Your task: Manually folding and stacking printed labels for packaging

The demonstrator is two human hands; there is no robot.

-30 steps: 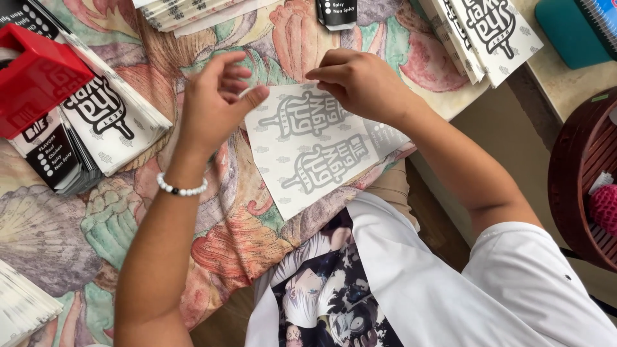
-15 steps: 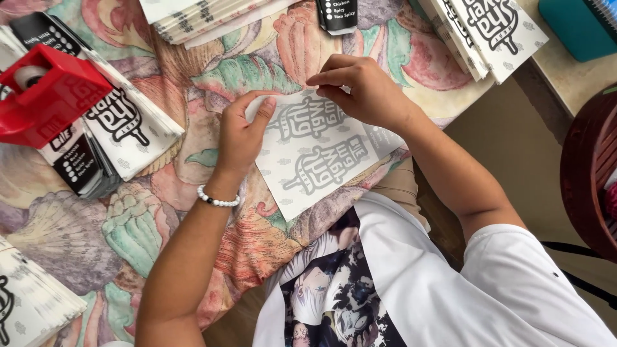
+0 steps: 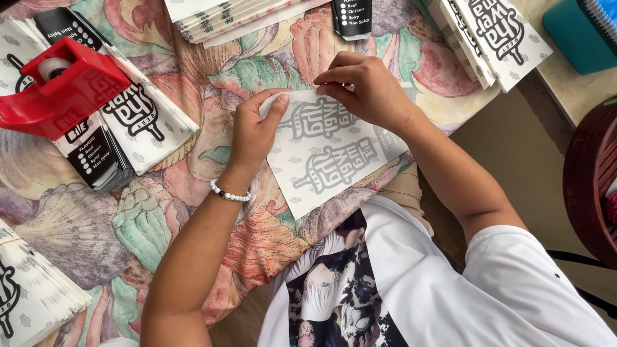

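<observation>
The white printed paper sheet (image 3: 328, 151) is lying flat on the tabletop (image 3: 193, 83), which a flowery cloth is covering, right in front of the person. I think the sheet could be sliding or creasing crookedly here, because the cloth under it is soft and uneven. The left hand (image 3: 254, 128) is pressing the sheet's left corner with narrow, nearly closed fingers, wrist straight. The right hand (image 3: 366, 87) is bending over the top edge and pinching it with its fingertips. A red tape dispenser (image 3: 61, 90) is resting well apart.
</observation>
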